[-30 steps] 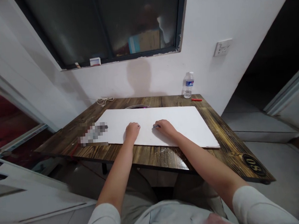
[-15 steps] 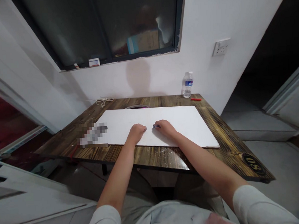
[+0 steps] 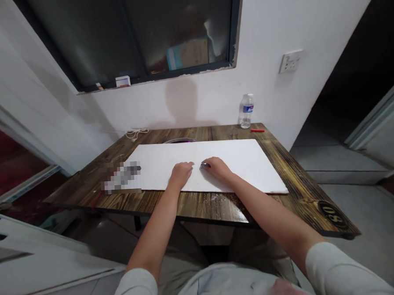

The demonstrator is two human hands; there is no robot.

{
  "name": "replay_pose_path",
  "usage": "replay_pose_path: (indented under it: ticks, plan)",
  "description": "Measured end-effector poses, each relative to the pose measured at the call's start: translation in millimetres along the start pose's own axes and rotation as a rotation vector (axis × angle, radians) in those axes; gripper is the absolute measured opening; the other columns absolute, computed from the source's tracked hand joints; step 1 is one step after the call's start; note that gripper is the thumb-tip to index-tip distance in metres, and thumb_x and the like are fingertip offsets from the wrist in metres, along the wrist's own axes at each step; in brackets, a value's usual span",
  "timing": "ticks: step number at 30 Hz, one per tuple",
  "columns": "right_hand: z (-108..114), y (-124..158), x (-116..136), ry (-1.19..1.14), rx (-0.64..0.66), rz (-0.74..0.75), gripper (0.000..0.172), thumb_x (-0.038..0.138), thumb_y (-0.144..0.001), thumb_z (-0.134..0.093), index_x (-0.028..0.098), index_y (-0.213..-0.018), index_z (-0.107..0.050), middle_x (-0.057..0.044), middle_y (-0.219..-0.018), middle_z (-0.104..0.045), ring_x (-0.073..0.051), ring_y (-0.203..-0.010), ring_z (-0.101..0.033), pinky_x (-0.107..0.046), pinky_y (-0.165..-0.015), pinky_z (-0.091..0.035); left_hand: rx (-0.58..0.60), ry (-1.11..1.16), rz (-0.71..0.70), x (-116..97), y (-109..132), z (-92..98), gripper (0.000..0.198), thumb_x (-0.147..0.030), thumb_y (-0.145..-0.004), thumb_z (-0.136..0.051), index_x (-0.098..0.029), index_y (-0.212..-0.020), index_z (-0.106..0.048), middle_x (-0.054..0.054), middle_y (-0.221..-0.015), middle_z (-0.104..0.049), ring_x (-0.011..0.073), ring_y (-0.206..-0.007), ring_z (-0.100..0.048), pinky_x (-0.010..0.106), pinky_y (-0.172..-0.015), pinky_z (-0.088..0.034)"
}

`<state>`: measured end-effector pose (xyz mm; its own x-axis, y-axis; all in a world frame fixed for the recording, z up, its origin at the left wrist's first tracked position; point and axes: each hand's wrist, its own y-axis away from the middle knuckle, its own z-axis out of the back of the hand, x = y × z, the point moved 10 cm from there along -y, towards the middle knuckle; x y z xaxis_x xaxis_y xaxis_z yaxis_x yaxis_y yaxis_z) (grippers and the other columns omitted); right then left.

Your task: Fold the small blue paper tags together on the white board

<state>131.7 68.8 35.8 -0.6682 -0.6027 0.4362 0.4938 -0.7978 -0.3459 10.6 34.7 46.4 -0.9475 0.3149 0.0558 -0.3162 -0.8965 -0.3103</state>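
A large white board [image 3: 237,163] lies flat on a dark wooden table [image 3: 298,182]. My left hand [image 3: 181,173] rests on the board near its front edge, fingers curled and pressed together; what is under them is hidden. My right hand [image 3: 218,167] lies just to the right of it, pinched on a small dark object [image 3: 204,165] that pokes out at its fingertips. The two hands are a few centimetres apart.
A water bottle [image 3: 247,111] and a red pen [image 3: 257,130] stand at the table's back right by the wall. A white cord [image 3: 136,132] lies at the back left. A blurred patch [image 3: 121,178] covers something at the board's left end. A round number tag [image 3: 331,213] marks the near right corner.
My left hand has slid to the right along the board, closing the gap to my right hand. My right hand has stayed in place with the small object.
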Motion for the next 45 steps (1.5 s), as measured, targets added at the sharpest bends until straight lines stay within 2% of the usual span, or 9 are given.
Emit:
replay_pose_path:
  ticks: [2,6,9,16,22,28,34,40,45]
  plan:
    - [-0.2,-0.7,0.6,-0.015,-0.004,0.016,0.026,0.013,-0.086,-0.057,0.02,-0.103,-0.076,-0.008,-0.105,-0.075,-0.024,-0.097,-0.065,-0.028,-0.084,-0.042,-0.001,0.003,0.009,0.7,0.5,0.9,0.035,-0.016,-0.09,-0.051,-0.021,-0.122,-0.065,0.01,-0.093,-0.071,0.024,-0.086,-0.065,0.035,-0.079,-0.046]
    - [0.3,-1.0,-5.9,-0.064,-0.031,-0.03,0.023,0.013,-0.083,-0.058,0.021,-0.096,-0.076,-0.007,-0.097,-0.076,-0.022,-0.09,-0.066,-0.028,-0.078,-0.043,0.001,0.036,0.049,6.5,-0.3,-2.2,0.024,-0.017,-0.089,-0.051,-0.018,-0.098,-0.073,0.011,-0.09,-0.07,0.0248,-0.088,-0.065,0.036,-0.08,-0.048]
    - [1.5,-1.2,-12.8,-0.161,-0.07,-0.079,0.019,0.014,-0.081,-0.061,0.02,-0.092,-0.075,-0.006,-0.091,-0.075,-0.021,-0.083,-0.065,-0.028,-0.073,-0.043,-0.101,0.149,0.098,14.9,-1.0,2.6,0.025,-0.011,-0.085,-0.052,-0.016,-0.097,-0.073,0.011,-0.096,-0.071,0.0241,-0.095,-0.064,0.035,-0.086,-0.048]
    - [6.0,-2.7,-40.7,-0.519,-0.206,-0.301,0.006,0.024,-0.072,-0.07,0.019,-0.075,-0.072,-0.003,-0.078,-0.074,-0.017,-0.072,-0.063,-0.028,-0.069,-0.045,-0.314,0.793,0.2,29.0,2.9,14.4,0.017,-0.02,-0.08,-0.063,-0.019,-0.093,-0.074,0.006,-0.091,-0.074,0.019,-0.083,-0.067,0.033,-0.08,-0.052]
    - [-10.1,-1.4,-42.0,-1.0,-0.21,-0.398,0.03,0.039,-0.057,-0.08,0.017,-0.074,-0.07,-0.004,-0.075,-0.072,-0.016,-0.068,-0.062,-0.027,-0.064,-0.046,-0.182,1.269,0.301,23.6,-0.2,-6.3,0.05,-0.03,-0.064,-0.079,-0.018,-0.11,-0.063,0.0,-0.071,-0.07,0.0181,-0.07,-0.068,0.03,-0.069,-0.052]
    - [-18.5,-0.2,-18.1,-1.127,-0.122,-0.322,0.04,0.045,-0.053,-0.084,0.015,-0.076,-0.07,-0.004,-0.071,-0.071,-0.015,-0.065,-0.06,-0.027,-0.063,-0.046,-0.142,1.276,0.347,20.9,0.7,-8.3,0.051,-0.032,-0.061,-0.081,-0.018,-0.104,-0.057,-0.001,-0.066,-0.069,0.0186,-0.066,-0.069,0.031,-0.07,-0.051]
    - [-6.1,1.0,-22.5,-1.098,-0.245,-0.327,0.041,0.047,-0.049,-0.085,0.016,-0.07,-0.068,-0.003,-0.067,-0.069,-0.015,-0.064,-0.059,-0.029,-0.064,-0.045,-0.125,1.299,0.324,18.9,-0.8,-5.7,0.058,-0.041,-0.06,-0.083,-0.018,-0.105,-0.055,-0.003,-0.062,-0.066,0.018,-0.063,-0.067,0.03,-0.068,-0.049]
    - [-9.8,0.1,-7.4,-1.141,-0.135,-0.266,0.04,0.042,-0.047,-0.087,0.016,-0.071,-0.069,-0.003,-0.067,-0.07,-0.015,-0.063,-0.06,-0.028,-0.064,-0.045,-0.159,1.316,0.342,25.3,0.3,-5.1,0.057,-0.039,-0.06,-0.083,-0.018,-0.104,-0.055,-0.005,-0.06,-0.064,0.0161,-0.059,-0.065,0.027,-0.064,-0.047]
    - [-10.8,2.4,-1.1,-1.086,-0.108,-0.251,0.032,0.04,-0.054,-0.084,0.016,-0.07,-0.071,-0.005,-0.069,-0.073,-0.018,-0.068,-0.064,-0.029,-0.067,-0.046,-0.083,1.281,0.277,15.1,0.2,-7.9,0.055,-0.037,-0.063,-0.083,-0.016,-0.107,-0.058,-0.005,-0.058,-0.061,0.015,-0.057,-0.064,0.026,-0.062,-0.047]
